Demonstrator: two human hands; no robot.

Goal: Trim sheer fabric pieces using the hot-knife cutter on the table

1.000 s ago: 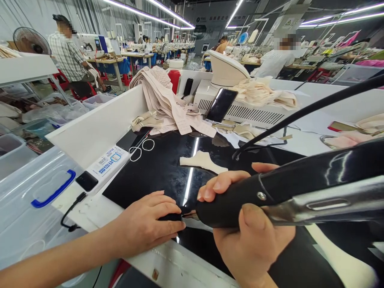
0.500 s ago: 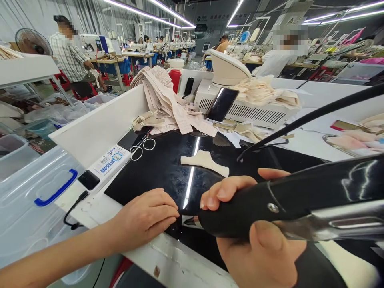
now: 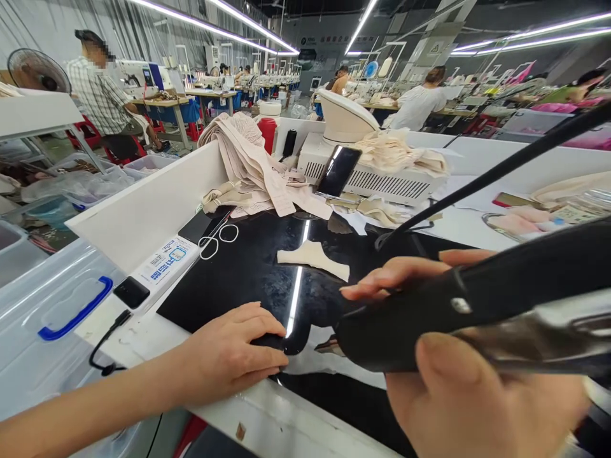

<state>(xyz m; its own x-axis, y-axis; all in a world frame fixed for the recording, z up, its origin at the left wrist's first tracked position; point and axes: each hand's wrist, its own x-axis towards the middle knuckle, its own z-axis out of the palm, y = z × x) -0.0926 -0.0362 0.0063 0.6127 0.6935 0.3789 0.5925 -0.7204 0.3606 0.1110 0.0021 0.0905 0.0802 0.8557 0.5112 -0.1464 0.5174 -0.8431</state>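
Left hand (image 3: pixel 233 356) flat at 7 o'clock on the tabletop (image 3: pixel 286 423), fingers (image 3: pixel 267 362) laid together, not curled, pressing on a small black cloth piece (image 3: pixel 267 341) at the near edge of the glossy black mat (image 3: pixel 248 273). Right hand (image 3: pixel 458 401) at 4 o'clock, fingers clamped round the black-handled tool (image 3: pixel 477 305), thumb on the near side, fingertips over the top. Tool lying nearly level, its nose at 6 o'clock, just beside the left fingertips and the black cloth piece; touching or not, impossible to tell. Black hose (image 3: pixel 501 168) rising from the mat towards 2 o'clock. Beige cut piece (image 3: pixel 312 257) lying flat at the mat's centre, apart from both hands. Scissors (image 3: pixel 217 238) at 10 o'clock by the mat's edge. Dark phone (image 3: pixel 131 291) at 9 o'clock on the white ledge, clear bin with blue handle (image 3: pixel 71 315) beyond it. Pile of beige fabric (image 3: pixel 248 152) at 11 o'clock, propped phone (image 3: pixel 338 172) leaning against a white machine (image 3: pixel 382 181) at 12 o'clock. Seated person in a checked shirt (image 3: pixel 98 95) far off at 10 o'clock, another in a white top (image 3: pixel 417 105) at 1 o'clock.
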